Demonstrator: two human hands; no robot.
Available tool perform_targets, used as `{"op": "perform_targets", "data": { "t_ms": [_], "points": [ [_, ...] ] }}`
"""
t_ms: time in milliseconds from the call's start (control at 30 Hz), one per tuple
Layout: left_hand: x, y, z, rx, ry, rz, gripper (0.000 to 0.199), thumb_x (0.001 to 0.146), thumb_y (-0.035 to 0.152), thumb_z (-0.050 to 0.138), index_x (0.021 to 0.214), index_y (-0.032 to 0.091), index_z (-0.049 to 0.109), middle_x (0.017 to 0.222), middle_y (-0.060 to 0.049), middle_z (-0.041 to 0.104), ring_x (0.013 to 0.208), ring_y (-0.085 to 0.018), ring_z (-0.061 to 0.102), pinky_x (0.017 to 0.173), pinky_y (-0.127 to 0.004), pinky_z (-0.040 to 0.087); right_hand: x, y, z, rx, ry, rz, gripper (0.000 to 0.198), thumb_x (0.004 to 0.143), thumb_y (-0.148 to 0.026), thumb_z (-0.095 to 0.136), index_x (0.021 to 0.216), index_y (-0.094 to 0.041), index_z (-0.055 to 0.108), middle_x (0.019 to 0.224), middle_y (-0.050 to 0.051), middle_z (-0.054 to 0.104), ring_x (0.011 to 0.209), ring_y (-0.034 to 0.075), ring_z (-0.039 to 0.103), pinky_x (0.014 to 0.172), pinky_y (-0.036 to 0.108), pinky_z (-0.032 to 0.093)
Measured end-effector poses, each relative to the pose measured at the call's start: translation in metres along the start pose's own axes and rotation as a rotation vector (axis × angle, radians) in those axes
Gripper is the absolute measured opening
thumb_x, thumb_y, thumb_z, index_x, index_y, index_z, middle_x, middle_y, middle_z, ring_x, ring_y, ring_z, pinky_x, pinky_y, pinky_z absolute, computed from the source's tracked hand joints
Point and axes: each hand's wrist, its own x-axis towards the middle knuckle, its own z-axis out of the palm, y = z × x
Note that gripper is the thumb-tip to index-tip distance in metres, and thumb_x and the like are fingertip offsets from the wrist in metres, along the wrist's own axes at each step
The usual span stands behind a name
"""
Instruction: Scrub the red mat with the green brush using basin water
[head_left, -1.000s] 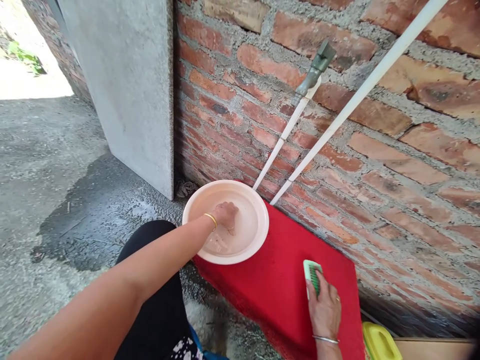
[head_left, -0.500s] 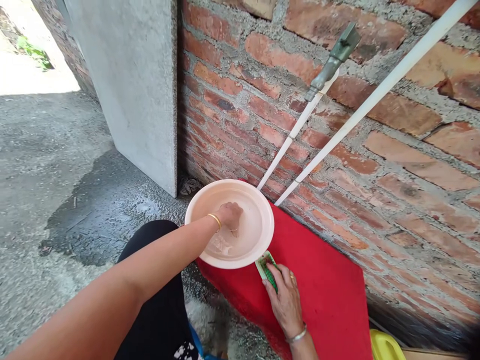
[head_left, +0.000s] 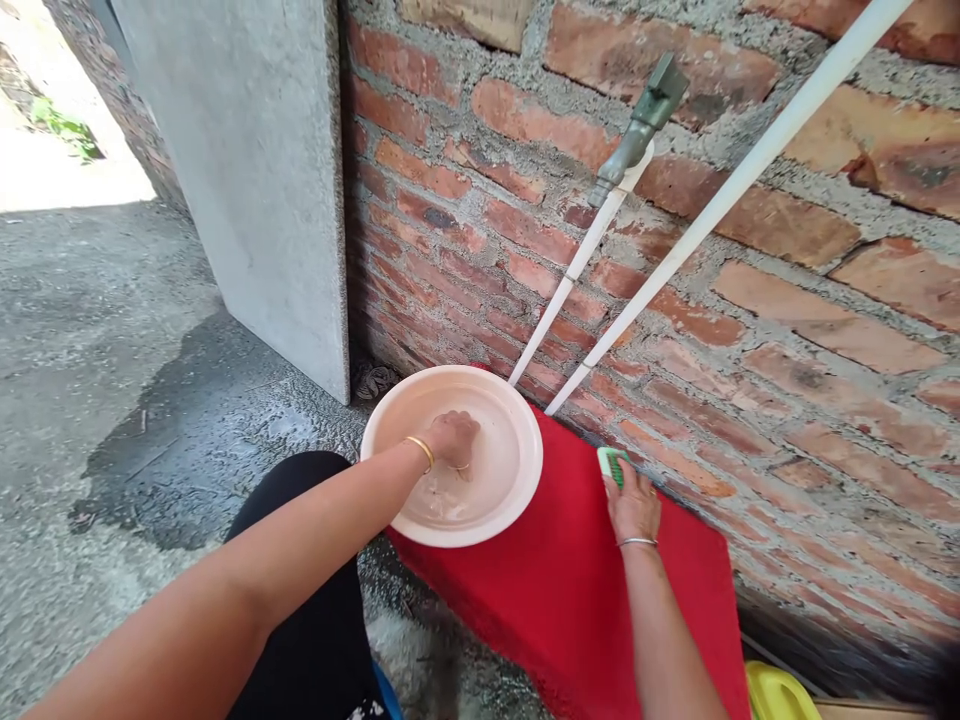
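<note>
behind everything, a rough brick wall with a grey tap and two white pipes slanting down it, beside a grey concrete slab. below, wet concrete ground darkened in a patch. flat against the foot of the wall, a red mat, reaching under the pale plastic basin at its near-left end. in the basin, shallow water and the left hand, fingers curled loosely downward into it (closed on anything or not: cannot tell). on the mat's far edge near the wall, the right hand, clenched over a green scrubbing brush with only the brush's front end showing. at bottom right, a yellow lid or container. judging by this, scrubbing the mat in progress, with wetting from the basin alongside. next stroke likely needs firm downward pressure, the brush drawn back across the pile toward the body.
</note>
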Motion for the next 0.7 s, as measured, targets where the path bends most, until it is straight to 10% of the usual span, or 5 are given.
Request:
{"op": "perform_targets", "data": {
  "t_ms": [300, 500, 700],
  "points": [
    [0.0, -0.001, 0.0, -0.002, -0.014, 0.011, 0.089, 0.043, 0.048, 0.087, 0.121, 0.014, 0.061, 0.129, -0.02, 0.058, 0.116, -0.039, 0.057, 0.098, -0.045, 0.047, -0.07, 0.133, -0.017, -0.114, 0.008, 0.359, 0.059, 0.094, -0.051, 0.029, 0.139, -0.018, 0.047, 0.111, 0.02, 0.061, 0.087, 0.03, 0.064, 0.078, 0.044, 0.048],
    [0.004, -0.003, 0.004, 0.003, -0.017, -0.002, 0.093, 0.043, 0.05, 0.087, 0.125, 0.014, 0.058, 0.131, -0.019, 0.056, 0.12, -0.038, 0.054, 0.099, -0.046, 0.046, -0.129, 0.139, -0.009, -0.111, 0.062, 0.348, 0.067, 0.092, -0.058, 0.02, 0.138, -0.018, 0.047, 0.103, 0.017, 0.062, 0.08, 0.028, 0.063, 0.075, 0.044, 0.049],
    [0.003, -0.002, 0.002, 0.022, -0.015, 0.01, 0.092, 0.046, 0.054, 0.086, 0.125, 0.015, 0.058, 0.13, -0.019, 0.057, 0.119, -0.038, 0.055, 0.099, -0.046, 0.046, -0.189, 0.106, 0.001, 0.04, 0.173, 0.053, 0.074, 0.089, -0.07, 0.025, 0.13, -0.017, 0.056, 0.102, 0.016, 0.064, 0.086, 0.03, 0.063, 0.076, 0.045, 0.05]
  ]
}}
